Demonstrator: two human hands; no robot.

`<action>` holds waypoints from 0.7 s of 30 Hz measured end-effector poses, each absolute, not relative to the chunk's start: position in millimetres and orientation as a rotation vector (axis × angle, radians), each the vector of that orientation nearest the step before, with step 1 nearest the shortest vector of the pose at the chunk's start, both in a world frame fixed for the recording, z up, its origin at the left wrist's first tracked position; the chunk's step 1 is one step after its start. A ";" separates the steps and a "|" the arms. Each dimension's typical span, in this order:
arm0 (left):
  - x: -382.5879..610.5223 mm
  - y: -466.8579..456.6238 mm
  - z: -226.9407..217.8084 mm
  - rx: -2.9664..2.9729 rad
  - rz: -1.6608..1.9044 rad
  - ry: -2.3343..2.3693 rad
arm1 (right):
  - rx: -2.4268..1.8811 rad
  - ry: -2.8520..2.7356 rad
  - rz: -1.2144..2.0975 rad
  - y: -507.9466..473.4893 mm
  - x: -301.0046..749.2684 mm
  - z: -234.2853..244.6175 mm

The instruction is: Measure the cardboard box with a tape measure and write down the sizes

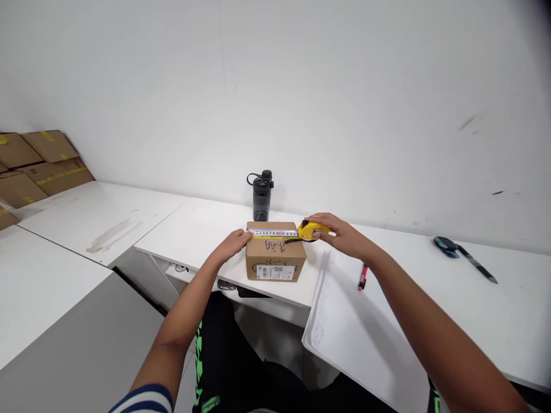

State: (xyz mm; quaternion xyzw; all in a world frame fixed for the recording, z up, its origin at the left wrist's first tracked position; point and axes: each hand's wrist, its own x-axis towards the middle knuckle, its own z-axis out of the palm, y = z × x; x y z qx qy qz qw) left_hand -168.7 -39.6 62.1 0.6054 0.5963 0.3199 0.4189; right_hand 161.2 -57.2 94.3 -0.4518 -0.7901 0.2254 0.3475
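1. Far to the left of the carton, brown cardboard boxes (49,148) with yellow tape are stacked against the wall.
2. The left hand (232,245) is at the carton's left edge, thumb and fingers closed on the end of the tape blade (267,233).
3. Just beyond the carton, a dark, see-through water bottle (261,201) with a looped carry handle stands upright.
4. The carton (275,259) itself sits on the white desk (206,223); its top bears black handwriting, its near face a white shipping label (278,272). The numbered blade lies straight across its top, left to right.
5. At the carton's right edge is the yellow tape measure (310,230), its black wrist strap (297,241) trailing over the carton's top. The right hand (340,232) is clamped around the case.
6. To the right of the carton lie white paper sheets (372,338) and a red pen (362,279), partly hidden by the forearm.
7. Farther right of the carton rests a blue-and-black item (446,246) with a strap-like tail.
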 end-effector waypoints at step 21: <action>-150.4 -157.3 80.6 1.585 1.558 1.176 | -0.883 -2.087 -0.236 -175.4 137.6 111.5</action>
